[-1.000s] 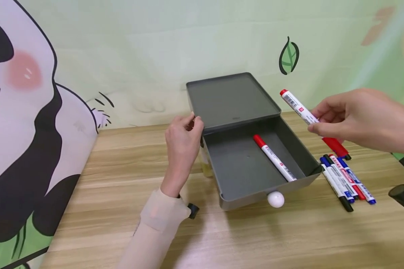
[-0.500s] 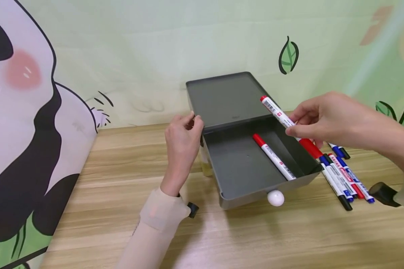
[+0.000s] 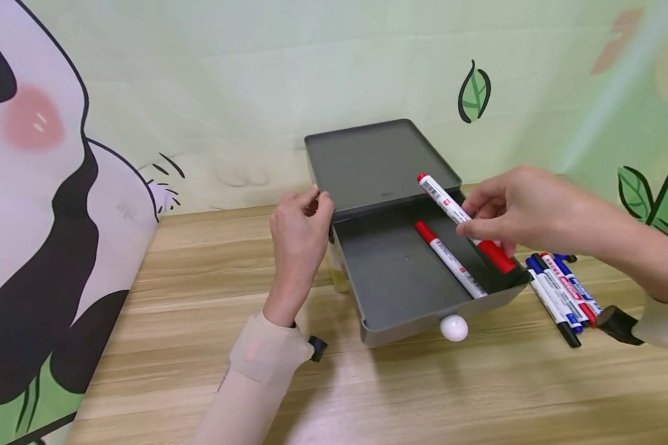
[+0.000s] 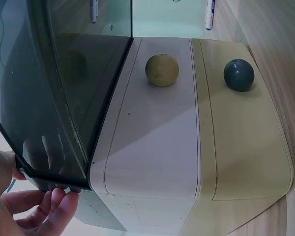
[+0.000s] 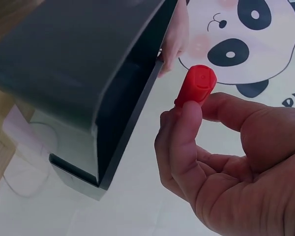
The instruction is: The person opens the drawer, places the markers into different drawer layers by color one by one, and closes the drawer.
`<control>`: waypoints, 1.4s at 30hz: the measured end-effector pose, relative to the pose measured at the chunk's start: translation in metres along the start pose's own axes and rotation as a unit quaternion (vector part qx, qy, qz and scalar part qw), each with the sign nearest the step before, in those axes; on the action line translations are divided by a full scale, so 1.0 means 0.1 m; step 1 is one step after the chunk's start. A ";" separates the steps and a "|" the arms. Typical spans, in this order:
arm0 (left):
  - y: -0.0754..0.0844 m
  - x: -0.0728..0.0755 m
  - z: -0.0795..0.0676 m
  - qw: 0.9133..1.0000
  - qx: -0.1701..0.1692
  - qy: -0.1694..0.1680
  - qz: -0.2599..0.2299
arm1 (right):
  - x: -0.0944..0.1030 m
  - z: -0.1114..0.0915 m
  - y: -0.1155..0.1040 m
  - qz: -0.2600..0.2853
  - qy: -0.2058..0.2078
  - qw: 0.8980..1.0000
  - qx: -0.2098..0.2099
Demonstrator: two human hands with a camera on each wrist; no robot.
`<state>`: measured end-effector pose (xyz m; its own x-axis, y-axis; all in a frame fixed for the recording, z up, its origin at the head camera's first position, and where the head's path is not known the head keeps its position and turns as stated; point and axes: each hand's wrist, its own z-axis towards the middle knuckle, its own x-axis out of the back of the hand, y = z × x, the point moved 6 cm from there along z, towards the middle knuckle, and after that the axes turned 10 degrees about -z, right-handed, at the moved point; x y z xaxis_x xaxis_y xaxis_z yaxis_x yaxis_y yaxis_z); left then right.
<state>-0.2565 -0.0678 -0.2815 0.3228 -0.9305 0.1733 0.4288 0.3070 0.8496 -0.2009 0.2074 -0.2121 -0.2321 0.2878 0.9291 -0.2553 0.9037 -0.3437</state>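
Observation:
A small desktop drawer unit (image 3: 381, 164) with a grey top has its grey upper drawer (image 3: 386, 275) pulled out. One red-capped white marker (image 3: 451, 262) lies inside the drawer. My right hand (image 3: 512, 204) pinches another, thicker red marker (image 3: 442, 201), held tilted above the drawer's right side; its red end (image 5: 199, 83) shows in the right wrist view. At the unit's left edge, my left hand (image 3: 299, 241) grips with thumb and fingertips. The left wrist view shows those fingers (image 4: 59, 211) curled under the grey corner, beside white and yellow drawers.
Several markers (image 3: 559, 300), blue, black and red, lie in a row on the wooden table (image 3: 211, 296) right of the drawer. A white knob (image 3: 454, 328) sticks out from the drawer front. Behind stands a printed backdrop (image 3: 228, 111) with a panda.
My right hand has carried the red marker leftward and down, from beside the unit to over the open drawer. My left hand has stayed on the unit's edge.

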 end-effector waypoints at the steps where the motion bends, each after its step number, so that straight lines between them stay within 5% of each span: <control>1: 0.00 0.00 0.00 1.000 -0.001 0.000 0.001 | -0.01 0.00 -0.01 -0.004 0.000 1.000 0.001; 15: -0.01 0.00 0.00 1.000 0.002 0.001 0.004 | -0.15 0.05 -0.02 0.043 -0.006 0.999 0.018; 30: 0.00 -0.02 -0.01 1.000 0.001 0.001 0.004 | -0.06 -0.05 0.12 -0.018 0.049 0.999 0.000; 42: 0.01 0.02 -0.01 1.000 -0.001 0.004 0.012 | 0.14 -0.19 0.54 -0.044 0.083 0.993 -0.065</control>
<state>-0.2546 -0.0689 -0.2811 0.3401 -0.9213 0.1886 0.4234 0.3291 0.8440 -0.1997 0.2664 -0.2148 -0.0530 0.2442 0.9683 -0.1411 0.9581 -0.2493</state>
